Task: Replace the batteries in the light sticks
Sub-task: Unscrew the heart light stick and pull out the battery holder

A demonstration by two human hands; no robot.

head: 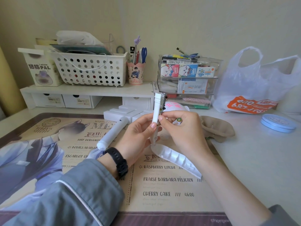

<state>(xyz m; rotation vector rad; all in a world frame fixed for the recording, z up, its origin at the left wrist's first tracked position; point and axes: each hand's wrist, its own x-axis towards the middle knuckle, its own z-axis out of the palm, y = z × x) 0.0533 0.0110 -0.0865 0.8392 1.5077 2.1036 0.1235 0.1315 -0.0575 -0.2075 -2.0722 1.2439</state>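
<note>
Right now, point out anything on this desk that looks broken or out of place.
Nothing looks damaged. The light stick core in the left hand is stripped, circuit board bare; a white shell lies loose on the mat; the right hand holds a battery.

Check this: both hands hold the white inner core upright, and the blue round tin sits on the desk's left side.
Wrong in one respect: the blue round tin sits on the desk's right side, as the head view shows. The left hand and right hand do hold the white inner core upright.
</note>
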